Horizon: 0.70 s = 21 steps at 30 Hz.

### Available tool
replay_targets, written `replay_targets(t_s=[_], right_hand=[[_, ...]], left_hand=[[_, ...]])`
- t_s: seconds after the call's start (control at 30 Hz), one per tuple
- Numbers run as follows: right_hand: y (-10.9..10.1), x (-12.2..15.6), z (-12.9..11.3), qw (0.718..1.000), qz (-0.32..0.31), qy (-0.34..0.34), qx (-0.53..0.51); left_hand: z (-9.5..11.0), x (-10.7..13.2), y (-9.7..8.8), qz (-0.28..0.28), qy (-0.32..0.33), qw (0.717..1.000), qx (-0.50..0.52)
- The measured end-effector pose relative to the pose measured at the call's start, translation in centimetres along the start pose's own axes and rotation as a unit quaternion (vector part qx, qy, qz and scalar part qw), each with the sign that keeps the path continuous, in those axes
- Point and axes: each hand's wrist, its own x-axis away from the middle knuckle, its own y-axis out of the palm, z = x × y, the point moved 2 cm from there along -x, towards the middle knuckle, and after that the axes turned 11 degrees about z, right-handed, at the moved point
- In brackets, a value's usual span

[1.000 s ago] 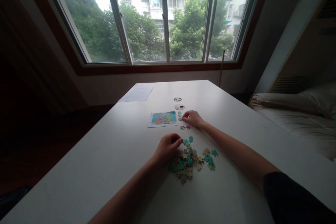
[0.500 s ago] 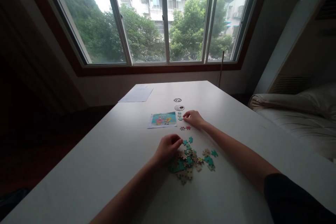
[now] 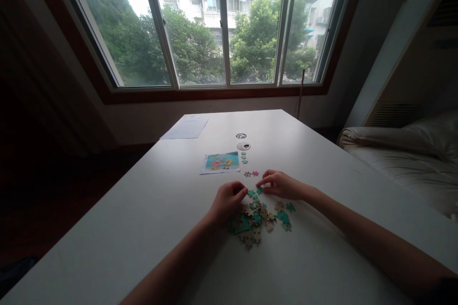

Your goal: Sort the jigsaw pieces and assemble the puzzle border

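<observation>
A loose pile of jigsaw pieces (image 3: 255, 219), teal and bare-cardboard brown, lies on the white table. My left hand (image 3: 227, 201) rests at the pile's left edge with its fingers curled in; whatever they hold is hidden. My right hand (image 3: 282, 185) is just beyond the pile, index finger and thumb apart at a teal jigsaw piece (image 3: 259, 190), its fingertip touching or nearly touching it. Two pink jigsaw pieces (image 3: 251, 173) lie farther off. Several light teal pieces (image 3: 244, 157) form a short column beside the cartoon picture sheet (image 3: 222, 163).
Two round metal-rimmed table inserts (image 3: 244, 146) lie beyond the picture sheet. White paper (image 3: 186, 127) is at the table's far left corner. A pale sofa (image 3: 397, 152) stands to the right, and a window (image 3: 225, 33) is behind the table (image 3: 143, 209).
My right hand has come back from the column of light teal pieces to the teal piece at the pile's far edge. My left hand stays about where it was.
</observation>
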Motion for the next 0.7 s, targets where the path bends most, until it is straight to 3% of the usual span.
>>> replay_targets(t_s=[0.13, 0.7], right_hand=[[0.2, 0.5, 0.3, 1.0, 0.019, 0.017, -0.01], [-0.1, 1.4, 0.6, 0.999, -0.008, 0.029, 0.01]], left_hand=[[0.2, 0.0, 0.0, -0.005, 0.002, 1.0, 0.0], [0.3, 0.1, 0.4, -0.028, 0.0, 1.0, 0.015]])
